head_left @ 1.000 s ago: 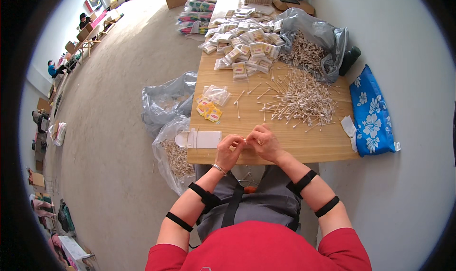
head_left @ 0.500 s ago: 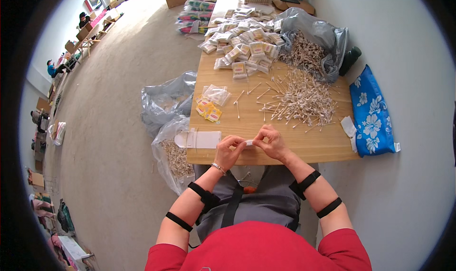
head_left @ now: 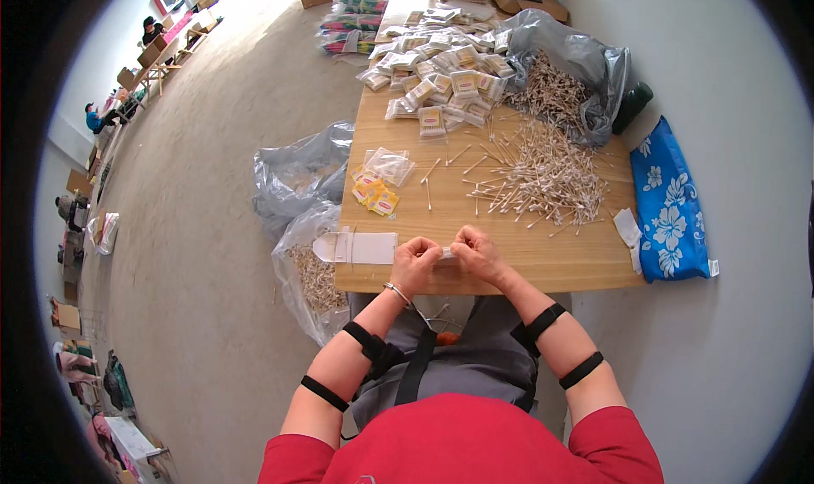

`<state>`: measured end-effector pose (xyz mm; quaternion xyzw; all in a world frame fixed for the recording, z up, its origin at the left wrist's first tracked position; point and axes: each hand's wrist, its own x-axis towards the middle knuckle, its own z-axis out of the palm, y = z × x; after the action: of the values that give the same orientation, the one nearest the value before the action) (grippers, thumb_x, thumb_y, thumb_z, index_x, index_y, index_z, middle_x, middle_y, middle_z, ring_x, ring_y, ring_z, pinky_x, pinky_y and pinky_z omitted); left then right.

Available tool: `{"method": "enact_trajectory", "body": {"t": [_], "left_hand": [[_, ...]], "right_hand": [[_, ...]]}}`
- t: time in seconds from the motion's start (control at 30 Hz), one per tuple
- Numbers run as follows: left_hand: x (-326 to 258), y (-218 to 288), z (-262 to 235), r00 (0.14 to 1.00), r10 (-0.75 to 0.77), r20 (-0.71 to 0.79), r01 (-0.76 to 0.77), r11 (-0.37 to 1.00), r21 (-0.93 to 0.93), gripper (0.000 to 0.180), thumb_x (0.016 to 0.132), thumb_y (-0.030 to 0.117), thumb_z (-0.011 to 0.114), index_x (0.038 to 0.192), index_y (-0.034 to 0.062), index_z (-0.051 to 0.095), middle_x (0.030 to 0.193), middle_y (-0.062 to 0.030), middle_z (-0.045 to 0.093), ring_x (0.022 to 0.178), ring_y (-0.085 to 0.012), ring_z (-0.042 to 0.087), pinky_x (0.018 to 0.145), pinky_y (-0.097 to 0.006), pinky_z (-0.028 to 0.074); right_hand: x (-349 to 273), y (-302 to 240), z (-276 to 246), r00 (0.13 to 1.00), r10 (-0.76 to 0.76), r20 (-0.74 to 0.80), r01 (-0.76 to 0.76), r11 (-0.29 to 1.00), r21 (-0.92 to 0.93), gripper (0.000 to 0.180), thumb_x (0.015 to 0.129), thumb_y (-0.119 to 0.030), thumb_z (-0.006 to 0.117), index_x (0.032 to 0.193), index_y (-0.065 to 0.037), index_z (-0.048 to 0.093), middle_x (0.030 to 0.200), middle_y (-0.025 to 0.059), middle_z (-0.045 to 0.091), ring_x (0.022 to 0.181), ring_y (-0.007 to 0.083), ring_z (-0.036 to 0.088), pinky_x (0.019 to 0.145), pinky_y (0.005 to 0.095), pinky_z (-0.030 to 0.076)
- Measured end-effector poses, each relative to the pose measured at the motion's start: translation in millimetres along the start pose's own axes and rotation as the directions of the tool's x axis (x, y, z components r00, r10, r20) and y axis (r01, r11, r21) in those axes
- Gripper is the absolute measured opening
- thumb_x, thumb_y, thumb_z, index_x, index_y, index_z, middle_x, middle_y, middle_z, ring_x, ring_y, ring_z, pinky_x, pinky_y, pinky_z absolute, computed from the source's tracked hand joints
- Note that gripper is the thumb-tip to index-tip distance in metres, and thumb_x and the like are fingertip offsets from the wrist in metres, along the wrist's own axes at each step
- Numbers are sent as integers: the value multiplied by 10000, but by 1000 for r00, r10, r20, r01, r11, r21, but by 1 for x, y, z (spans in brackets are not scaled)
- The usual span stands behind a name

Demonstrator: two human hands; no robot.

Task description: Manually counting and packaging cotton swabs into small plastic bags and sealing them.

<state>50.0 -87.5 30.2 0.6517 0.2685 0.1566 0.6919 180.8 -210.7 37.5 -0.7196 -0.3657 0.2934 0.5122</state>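
At the table's near edge, my left hand (head_left: 415, 262) and my right hand (head_left: 480, 255) pinch a small whitish plastic packet (head_left: 448, 253) between them. Fingers cover most of it, so its contents are hard to make out. Beside my left hand lies a white card-like board (head_left: 373, 248) with a band round it. Beyond my right hand spreads a loose heap of cotton swabs (head_left: 555, 179). Yellow printed cards (head_left: 374, 194) and empty clear bags (head_left: 390, 165) lie farther up on the left. Filled swab packets (head_left: 441, 69) are piled at the far part of the table.
A grey plastic bag of swabs (head_left: 551, 86) sits by the wall, near a dark bottle (head_left: 632, 107). A blue flowered bag (head_left: 670, 208) stands at the right edge. Open plastic bags (head_left: 292, 183) rest on the floor at the left. Other people sit far off.
My hands have shifted slightly, the left one a little to the right, with the packet still between them. The view has moved slightly; the things on the table look unchanged.
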Motion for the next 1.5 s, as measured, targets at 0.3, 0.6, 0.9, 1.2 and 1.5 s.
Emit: {"method": "enact_trajectory", "body": {"t": [0.3, 0.6, 0.9, 1.2, 1.5], "left_hand": [[-9, 11, 2, 921, 388, -24, -366, 886, 283, 92, 815, 105, 666, 861, 32, 635, 763, -38, 636, 695, -133, 584, 640, -267, 477], [-14, 21, 2, 658, 739, 144, -647, 456, 611, 121, 776, 76, 658, 895, 64, 636, 910, -81, 637, 864, -270, 593, 735, -347, 493], [-15, 23, 3, 629, 740, 237, -682, 379, 626, 137, 720, 49, 673, 844, 93, 633, 886, -29, 628, 856, -232, 588, 743, -340, 492], [-17, 26, -1, 532, 771, 351, -692, 157, 705, 165, 689, 55, 644, 842, 118, 642, 963, 6, 648, 892, -186, 590, 782, -326, 459], [-23, 18, 4, 630, 759, 163, -643, 393, 658, 188, 743, 40, 663, 925, 85, 670, 930, -35, 659, 869, -215, 611, 775, -327, 472]], "right_hand": [[-9, -8, -17, 926, -377, -10, 368, 908, -201, 167, 751, -114, 706, 852, -31, 603, 840, 92, 586, 796, 244, 552, 725, 322, 452], [-20, -22, -19, 842, -536, 64, 498, 727, -473, 264, 756, -166, 695, 1004, -84, 662, 912, 68, 626, 908, 260, 562, 804, 360, 471], [-20, -20, -15, 791, -608, 64, 555, 669, -495, 243, 749, -80, 655, 991, -92, 652, 879, 38, 635, 840, 234, 584, 729, 327, 499], [-22, -23, -11, 625, -764, 160, 593, 331, -734, 220, 734, -87, 632, 952, -80, 654, 892, 21, 633, 807, 190, 612, 664, 318, 504], [-21, -23, -13, 736, -670, 97, 565, 529, -633, 201, 730, -102, 647, 930, -107, 634, 902, 27, 616, 857, 203, 587, 715, 314, 498]]}}
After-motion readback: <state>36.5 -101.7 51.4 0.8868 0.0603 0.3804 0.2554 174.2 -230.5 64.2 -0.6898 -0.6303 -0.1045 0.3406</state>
